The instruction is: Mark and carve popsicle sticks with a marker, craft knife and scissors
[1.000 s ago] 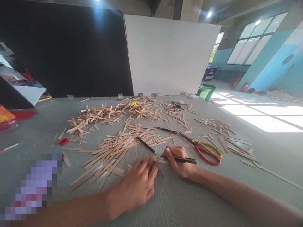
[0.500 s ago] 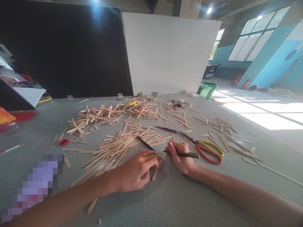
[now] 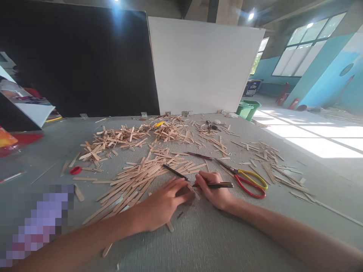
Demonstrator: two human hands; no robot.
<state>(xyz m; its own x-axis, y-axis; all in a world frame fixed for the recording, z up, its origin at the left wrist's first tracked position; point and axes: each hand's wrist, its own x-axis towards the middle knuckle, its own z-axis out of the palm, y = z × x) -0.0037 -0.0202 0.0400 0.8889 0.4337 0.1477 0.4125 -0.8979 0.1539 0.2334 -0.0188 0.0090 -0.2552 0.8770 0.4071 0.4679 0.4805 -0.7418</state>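
My left hand [image 3: 164,200] pinches a short wooden craft stick [image 3: 195,192] against the grey table, with its thumb and fingertips at the stick's edges. In my right hand [image 3: 214,190], a dark pen [image 3: 222,185] is held in a writing grip. Its tip points left and sits close to the stick; whether they touch cannot be made out. Just beyond my left fingers lies a black pen [image 3: 173,171]. Scissors [image 3: 252,184] with red and yellow handles rest to the right of my right hand. A spread of loose craft sticks [image 3: 141,172] lies beyond my left forearm.
Heaped craft sticks [image 3: 124,136] and a yellow object [image 3: 159,124] sit farther back. A dark red pen [image 3: 200,155] lies mid-table. More sticks [image 3: 266,151] are scattered right, a red ring [image 3: 75,170] left. Black and white panels [image 3: 204,68] stand along the back.
The stick under my left fingers has turned and moved slightly right; my left thumb now reaches out along it. My right hand has shifted a little left with the pen.
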